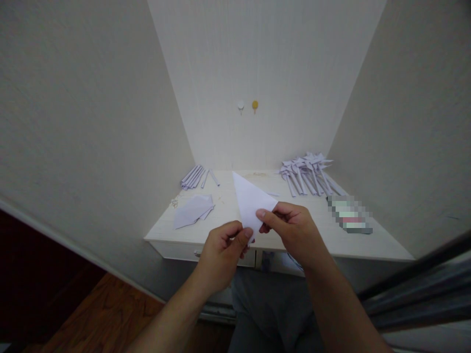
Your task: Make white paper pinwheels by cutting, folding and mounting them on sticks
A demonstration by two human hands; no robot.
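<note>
A white sheet of paper [251,198], folded to a long point, is held up over the front edge of a small white desk [368,240]. My left hand [221,252] pinches its lower end between thumb and fingers. My right hand [292,228] grips the sheet's right edge, thumb on top. The paper's tip points away toward the back wall.
On the desk lie folded paper pieces [193,210] at the left, a bundle of narrow paper strips [194,177] at the back left, and a pile of folded paper shapes [307,174] at the back right. A blurred-out object [349,214] sits at the right. Walls close in on three sides.
</note>
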